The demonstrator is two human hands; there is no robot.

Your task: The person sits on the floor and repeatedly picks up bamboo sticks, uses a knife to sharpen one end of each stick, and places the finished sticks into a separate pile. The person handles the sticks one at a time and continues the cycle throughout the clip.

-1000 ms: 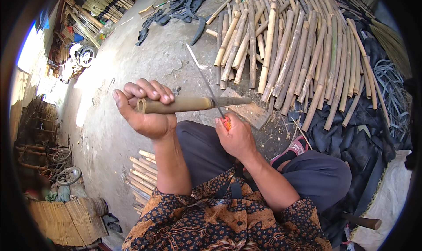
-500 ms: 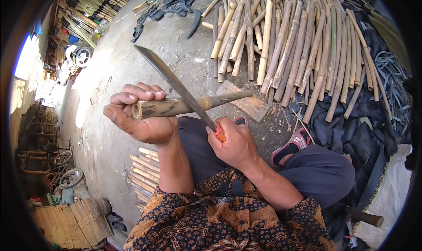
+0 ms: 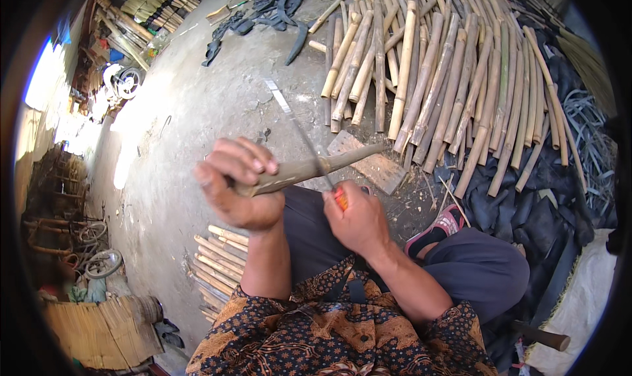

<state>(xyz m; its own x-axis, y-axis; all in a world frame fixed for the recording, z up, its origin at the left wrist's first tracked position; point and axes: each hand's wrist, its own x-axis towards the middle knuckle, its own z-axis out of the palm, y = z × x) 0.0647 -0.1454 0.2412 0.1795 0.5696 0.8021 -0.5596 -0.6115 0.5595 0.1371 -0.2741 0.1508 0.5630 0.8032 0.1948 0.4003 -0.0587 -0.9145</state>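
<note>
My left hand is wrapped round the near end of a bamboo pole, which slants away to the right over my knee. The pole's far end reaches over a flat wooden board on the ground. In my right hand is a machete, gripped by its orange-red handle. Its long blade points up and away to the left, crossing the pole just past my left hand. The blade is seen nearly edge-on, so I cannot tell whether it cuts into the bamboo. Both hands are slightly blurred.
A large pile of bamboo poles lies ahead to the right, beside dark rubbery sheets. Shorter bamboo pieces lie by my left elbow. Dark strips are scattered ahead. Another wooden handle sticks out at the lower right.
The machete has turned from showing its flat side to nearly edge-on, and its tip has swung right. My left hand and the bamboo have shifted right, and the pole's cut end has turned from view.
</note>
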